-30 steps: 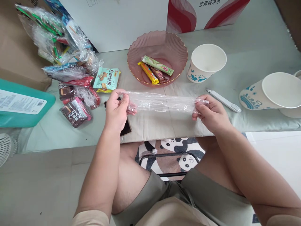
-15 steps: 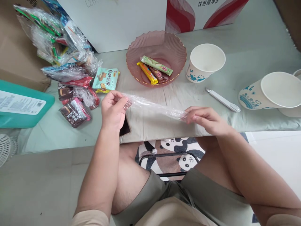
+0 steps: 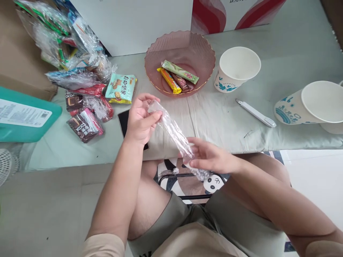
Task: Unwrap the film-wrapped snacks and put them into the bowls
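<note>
A strip of clear plastic wrap (image 3: 174,134) slants between my two hands, crumpled lengthwise. My left hand (image 3: 143,121) pinches its upper end between thumb and fingers. Lower down, my right hand (image 3: 207,157) has its thumb and fingers around the strip, and a loose crumpled end hangs past it over my lap. Partly behind my left hand and wrist lies a dark phone (image 3: 123,123). Beyond my hands stands a pink ribbed bowl (image 3: 154,53) with a green, a yellow and a brown snack packet (image 3: 180,71) inside.
On the left lie plastic-wrapped snack packs (image 3: 85,125), a light-blue snack pouch (image 3: 121,88) and a teal container (image 3: 26,117). Right of the bowl are a paper cup (image 3: 237,71), a white box cutter (image 3: 255,113) and more paper cups (image 3: 292,107). White boxes (image 3: 147,25) line the back.
My right hand has moved down and left, nearer my left hand. The stretched plastic strip now slants downward with a loose end. My left hand has shifted slightly right, uncovering more of the phone.
</note>
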Demonstrator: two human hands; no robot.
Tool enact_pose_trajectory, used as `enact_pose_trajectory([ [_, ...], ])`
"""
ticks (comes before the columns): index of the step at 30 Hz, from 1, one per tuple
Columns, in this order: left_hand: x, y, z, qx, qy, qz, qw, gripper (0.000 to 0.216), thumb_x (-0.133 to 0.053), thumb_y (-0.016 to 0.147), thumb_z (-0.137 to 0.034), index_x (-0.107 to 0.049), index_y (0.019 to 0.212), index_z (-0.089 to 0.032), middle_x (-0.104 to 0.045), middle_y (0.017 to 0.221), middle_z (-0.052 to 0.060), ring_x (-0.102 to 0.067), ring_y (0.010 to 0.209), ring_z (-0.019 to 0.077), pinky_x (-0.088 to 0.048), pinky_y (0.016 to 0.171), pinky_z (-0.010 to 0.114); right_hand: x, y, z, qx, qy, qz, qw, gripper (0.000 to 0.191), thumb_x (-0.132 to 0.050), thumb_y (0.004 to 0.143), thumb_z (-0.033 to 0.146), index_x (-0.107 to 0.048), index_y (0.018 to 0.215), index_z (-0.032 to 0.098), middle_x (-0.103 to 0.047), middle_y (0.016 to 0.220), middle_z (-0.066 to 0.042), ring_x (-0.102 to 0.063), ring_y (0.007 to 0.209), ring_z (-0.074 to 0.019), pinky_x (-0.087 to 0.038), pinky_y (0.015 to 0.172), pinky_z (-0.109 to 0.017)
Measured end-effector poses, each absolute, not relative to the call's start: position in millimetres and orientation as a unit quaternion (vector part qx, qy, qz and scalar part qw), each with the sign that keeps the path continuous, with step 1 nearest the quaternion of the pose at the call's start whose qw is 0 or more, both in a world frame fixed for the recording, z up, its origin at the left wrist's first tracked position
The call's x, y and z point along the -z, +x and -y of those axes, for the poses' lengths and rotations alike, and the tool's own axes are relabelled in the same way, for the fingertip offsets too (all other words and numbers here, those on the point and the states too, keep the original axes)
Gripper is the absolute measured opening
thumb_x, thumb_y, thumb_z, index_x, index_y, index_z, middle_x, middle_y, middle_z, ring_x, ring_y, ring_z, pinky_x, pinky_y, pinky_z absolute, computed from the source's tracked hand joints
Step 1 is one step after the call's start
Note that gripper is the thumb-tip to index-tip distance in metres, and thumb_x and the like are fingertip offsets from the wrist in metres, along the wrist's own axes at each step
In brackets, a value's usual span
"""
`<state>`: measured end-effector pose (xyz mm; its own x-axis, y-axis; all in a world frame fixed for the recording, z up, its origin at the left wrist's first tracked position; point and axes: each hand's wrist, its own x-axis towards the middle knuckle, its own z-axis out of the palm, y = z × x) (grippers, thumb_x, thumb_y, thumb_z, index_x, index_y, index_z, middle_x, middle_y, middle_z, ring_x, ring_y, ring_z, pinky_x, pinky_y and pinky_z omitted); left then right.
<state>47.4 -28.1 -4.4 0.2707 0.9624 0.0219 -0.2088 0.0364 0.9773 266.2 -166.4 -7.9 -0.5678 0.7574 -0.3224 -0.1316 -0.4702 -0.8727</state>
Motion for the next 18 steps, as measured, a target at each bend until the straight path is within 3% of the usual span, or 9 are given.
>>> enact_pose_trajectory([
  [3, 17.5, 45.6, 20.1, -0.53, 0.53, -0.391, 0.535, 0.048, -0.094, 0.068, -0.033, -0.064, 0.105, -0.03, -0.064, 0.119, -0.002, -0.059, 0.065, 0.0037, -0.051, 0.053, 0.018, 2.9, 253.9, 171.2, -0.793, -0.374, 0.447, 0.176, 0.042, -0.071, 0.092, 0.044, -0.065, 0.12, 0.013, -0.071, 0.082, -0.002, -0.058, 0.066, -0.0102, -0.049, 0.065, -0.025],
  [6, 27.3, 41.7, 13.9, -0.563, 0.526, -0.445, 0.457, 0.034, -0.091, 0.071, -0.032, -0.069, 0.096, -0.026, -0.06, 0.127, 0.001, -0.059, 0.065, 0.0034, -0.053, 0.057, 0.022, 1.7, 256.9, 171.1, -0.786, -0.366, 0.467, 0.174, 0.042, -0.061, 0.098, 0.052, -0.071, 0.105, 0.011, -0.064, 0.067, 0.001, -0.049, 0.058, -0.008, -0.042, 0.057, -0.023],
  [10, 32.1, 34.4, 10.6, -0.553, 0.56, -0.504, 0.355, 0.01, -0.078, 0.082, -0.027, -0.072, 0.078, -0.02, -0.062, 0.129, 0.003, -0.064, 0.073, 0.0072, -0.055, 0.062, 0.028, 3.0, 270.1, 171.0, -0.789, -0.332, 0.463, 0.231, 0.052, -0.055, 0.101, 0.06, -0.071, 0.1, 0.01, -0.064, 0.067, -0.001, -0.054, 0.06, -0.0091, -0.045, 0.061, -0.024],
  [14, 24.3, 28.6, 16.5, -0.496, 0.651, -0.478, 0.319, 0.029, -0.066, 0.093, -0.045, -0.078, 0.091, -0.019, -0.061, 0.141, 0.006, -0.07, 0.098, 0.0171, -0.061, 0.079, 0.036, -0.8, 281.1, 173.2, -0.778, -0.25, 0.464, 0.342, 0.044, -0.054, 0.104, 0.055, -0.073, 0.103, 0.016, -0.065, 0.07, -0.002, -0.059, 0.065, -0.0113, -0.047, 0.064, -0.027],
  [18, 7.8, 34.3, 32.6, -0.364, 0.785, -0.411, 0.288, 0.051, -0.075, 0.081, -0.067, -0.079, 0.098, -0.02, -0.061, 0.144, 0.012, -0.069, 0.112, 0.0269, -0.061, 0.094, 0.041, -7.1, 296.0, 169.0, -0.715, -0.226, 0.458, 0.477, 0.037, -0.044, 0.107, 0.055, -0.066, 0.129, 0.034, -0.062, 0.07, 0.001, -0.057, 0.058, -0.0125, -0.049, 0.062, -0.029],
])
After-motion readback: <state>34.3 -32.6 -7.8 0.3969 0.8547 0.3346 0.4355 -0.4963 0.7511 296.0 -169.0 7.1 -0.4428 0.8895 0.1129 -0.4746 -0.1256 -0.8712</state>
